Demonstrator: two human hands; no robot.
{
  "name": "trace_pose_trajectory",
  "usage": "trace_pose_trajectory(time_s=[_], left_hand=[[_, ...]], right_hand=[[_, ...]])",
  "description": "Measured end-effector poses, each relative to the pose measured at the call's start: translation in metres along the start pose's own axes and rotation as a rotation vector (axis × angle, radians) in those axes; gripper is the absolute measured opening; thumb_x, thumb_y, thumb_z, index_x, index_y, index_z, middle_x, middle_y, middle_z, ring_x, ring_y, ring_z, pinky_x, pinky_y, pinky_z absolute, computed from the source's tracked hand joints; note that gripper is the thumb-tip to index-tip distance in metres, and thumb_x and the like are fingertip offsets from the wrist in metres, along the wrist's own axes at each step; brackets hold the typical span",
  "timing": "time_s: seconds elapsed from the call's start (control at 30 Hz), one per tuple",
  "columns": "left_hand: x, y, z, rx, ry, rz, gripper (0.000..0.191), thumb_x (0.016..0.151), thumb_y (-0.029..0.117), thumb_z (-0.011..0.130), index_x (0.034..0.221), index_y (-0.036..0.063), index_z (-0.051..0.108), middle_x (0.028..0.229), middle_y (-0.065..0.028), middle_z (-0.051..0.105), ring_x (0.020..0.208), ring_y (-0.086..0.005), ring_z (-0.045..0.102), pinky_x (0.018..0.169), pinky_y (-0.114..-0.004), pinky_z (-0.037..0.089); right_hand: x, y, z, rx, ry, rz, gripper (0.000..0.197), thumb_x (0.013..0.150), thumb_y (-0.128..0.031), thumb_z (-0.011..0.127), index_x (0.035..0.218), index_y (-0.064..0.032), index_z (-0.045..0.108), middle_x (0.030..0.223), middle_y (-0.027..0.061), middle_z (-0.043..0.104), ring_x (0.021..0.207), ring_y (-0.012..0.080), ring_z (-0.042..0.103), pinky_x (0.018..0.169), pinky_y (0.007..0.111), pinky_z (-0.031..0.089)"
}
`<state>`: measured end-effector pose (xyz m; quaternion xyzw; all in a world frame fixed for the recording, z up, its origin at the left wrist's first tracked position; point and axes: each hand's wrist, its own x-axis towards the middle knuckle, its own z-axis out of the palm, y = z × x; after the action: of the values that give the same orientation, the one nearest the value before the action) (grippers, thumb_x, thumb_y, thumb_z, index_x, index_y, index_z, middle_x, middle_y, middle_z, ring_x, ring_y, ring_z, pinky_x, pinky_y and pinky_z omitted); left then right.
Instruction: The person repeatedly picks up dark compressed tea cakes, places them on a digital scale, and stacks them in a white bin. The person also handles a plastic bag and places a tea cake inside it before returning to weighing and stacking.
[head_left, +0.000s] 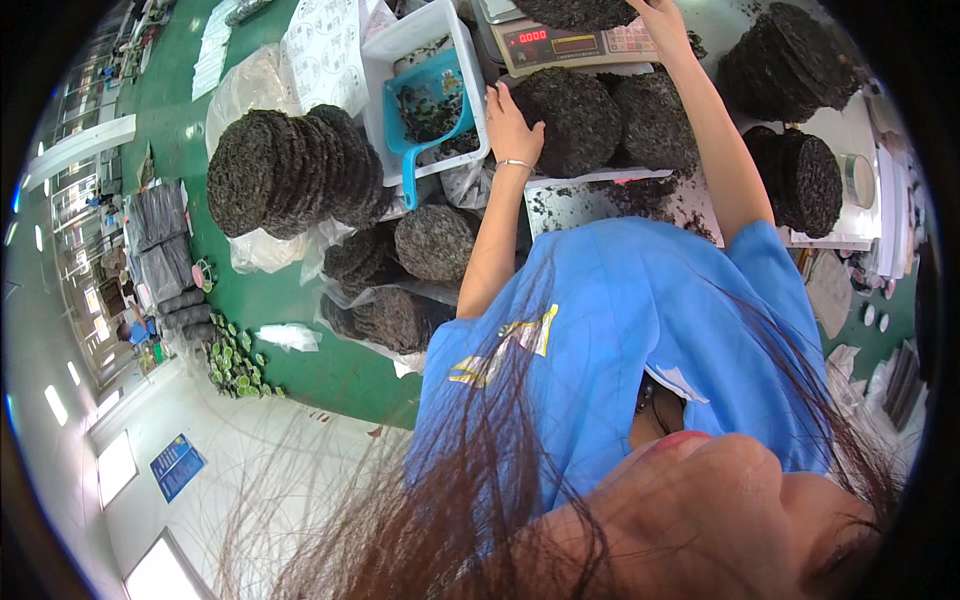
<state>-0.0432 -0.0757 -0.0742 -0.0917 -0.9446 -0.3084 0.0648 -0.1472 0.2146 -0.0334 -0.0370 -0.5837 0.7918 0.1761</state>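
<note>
At the top of the view, my right hand (664, 22) grips the edge of a dark round pressed cake of dried leaf or seaweed (577, 9), which lies over the digital scale (570, 41). The scale's red display reads zero. My left hand (514, 127) has its fingers spread, between a white plastic bin (480, 97) and a stack of dark round cakes (566, 120); its fingertips lie near the bin's rim. Whether it touches the stack is unclear. Inside the bin rests a blue dustpan-like scoop (431, 105) with dark crumbs.
A row of dark cakes (277, 172) stands left of the bin, with more cakes (435, 244) below it. Other stacks (787, 64) stand at the right. A metal tray (562, 206) with loose crumbs lies close to my body. Plastic sheeting (255, 82) hangs at the left.
</note>
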Motion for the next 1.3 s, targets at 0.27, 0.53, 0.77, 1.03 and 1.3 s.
trace_pose_trajectory(time_s=[0.27,0.53,0.77,1.03,1.3], left_hand=[[-0.004,-0.003,0.005,0.192,0.039,0.035,0.087,0.072,0.011,0.083,0.145,0.0034,0.037,0.124,-0.0197,0.055,0.119,-0.0377,0.055,0.102,-0.046,0.044],[-0.027,0.051,-0.071,-0.45,0.053,-0.003,0.031,0.064,0.001,0.084,0.091,0.002,0.069,0.09,-0.0084,0.056,0.085,-0.0255,0.059,0.076,-0.036,0.049],[-0.052,0.069,-0.093,-0.077,0.524,0.604,0.018,0.07,0.004,0.077,0.083,0.0148,0.071,0.095,-0.0038,0.06,0.096,-0.0261,0.059,0.099,-0.048,0.041],[-0.052,0.055,-0.096,-0.171,0.449,0.424,0.028,0.07,-0.009,0.064,0.094,0.0056,0.068,0.097,-0.0066,0.067,0.096,-0.0246,0.066,0.097,-0.042,0.046],[0.008,0.046,-0.09,-1.369,0.417,-0.262,0.049,0.093,0.003,0.066,0.137,-0.0004,0.047,0.13,-0.0107,0.059,0.113,-0.0213,0.059,0.101,-0.038,0.048]], right_hand=[[-0.099,0.027,-0.039,-1.127,-0.007,-0.251,0.048,0.092,-0.028,0.066,0.136,-0.0148,0.053,0.13,0.0098,0.058,0.126,0.0321,0.049,0.107,0.048,0.032],[-0.18,-0.013,-0.029,-0.559,-0.115,0.212,0.037,0.099,-0.026,0.059,0.132,-0.0093,0.058,0.115,0.0061,0.069,0.12,0.0207,0.052,0.111,0.04,0.029],[-0.176,-0.052,-0.005,0.005,-0.25,0.349,0.033,0.096,-0.018,0.065,0.125,-0.0038,0.06,0.114,0.0023,0.064,0.114,0.0111,0.053,0.105,0.028,0.034],[-0.15,-0.04,0.014,-0.225,-0.29,0.213,0.029,0.096,-0.022,0.065,0.12,-0.0059,0.061,0.113,0.005,0.064,0.109,0.0133,0.058,0.101,0.029,0.04],[-0.04,0.028,0.024,-1.329,0.005,-0.661,0.063,0.088,-0.015,0.068,0.146,-0.0169,0.044,0.141,0.0029,0.051,0.134,0.0257,0.043,0.11,0.046,0.033]])
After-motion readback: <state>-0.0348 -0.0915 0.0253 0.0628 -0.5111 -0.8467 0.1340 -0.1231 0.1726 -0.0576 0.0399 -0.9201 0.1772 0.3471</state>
